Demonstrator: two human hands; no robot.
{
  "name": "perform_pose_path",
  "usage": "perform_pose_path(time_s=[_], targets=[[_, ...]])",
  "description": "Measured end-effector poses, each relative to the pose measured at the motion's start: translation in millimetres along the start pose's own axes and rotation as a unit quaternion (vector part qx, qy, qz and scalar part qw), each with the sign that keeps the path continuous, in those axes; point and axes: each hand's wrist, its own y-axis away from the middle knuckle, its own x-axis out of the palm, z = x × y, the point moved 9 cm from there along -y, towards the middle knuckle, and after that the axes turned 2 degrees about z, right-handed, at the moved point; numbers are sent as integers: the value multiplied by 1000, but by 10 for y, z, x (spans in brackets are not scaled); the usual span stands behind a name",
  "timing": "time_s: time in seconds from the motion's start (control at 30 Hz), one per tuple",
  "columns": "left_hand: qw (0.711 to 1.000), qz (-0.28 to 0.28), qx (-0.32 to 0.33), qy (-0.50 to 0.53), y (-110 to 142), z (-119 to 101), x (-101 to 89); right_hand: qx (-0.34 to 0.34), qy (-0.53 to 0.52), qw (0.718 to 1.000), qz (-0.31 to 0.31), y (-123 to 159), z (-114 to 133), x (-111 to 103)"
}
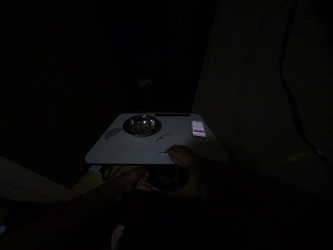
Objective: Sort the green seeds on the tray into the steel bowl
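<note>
My left hand (140, 178) is closed on the left rim of a dark round plate (183, 185), held just below the front edge of the white table (125, 152). Fine seed-like bits lie in the plate. Resting near the front edge of the tabletop, my right hand (180, 155) is closed on a small pale strip (162, 153); its kind is too dim to make out. Beyond that hand, a thin line of loose bits (163, 137) lies on the table. Farther back stands a shiny steel bowl (140, 134) containing greenish, seed-like bits.
A phone-like rectangle (198, 129) with a blurred bright face lies at the table's right. Left of the bowl is a purplish half-round shape (113, 133). A dark slot (172, 115) runs along the back edge. A wall (260, 86) rises on the right; the surroundings are very dark.
</note>
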Motion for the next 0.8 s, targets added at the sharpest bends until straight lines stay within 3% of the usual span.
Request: perform_pose_path(time_s=[0.43,0.8], targets=[[1000,-11,-2,-5,87,-31,10,-71,2,997,0,86,381,-97],[1000,-25,-6,-10,123,-32,-17,-69,-7,998,-11,77,390,-144]])
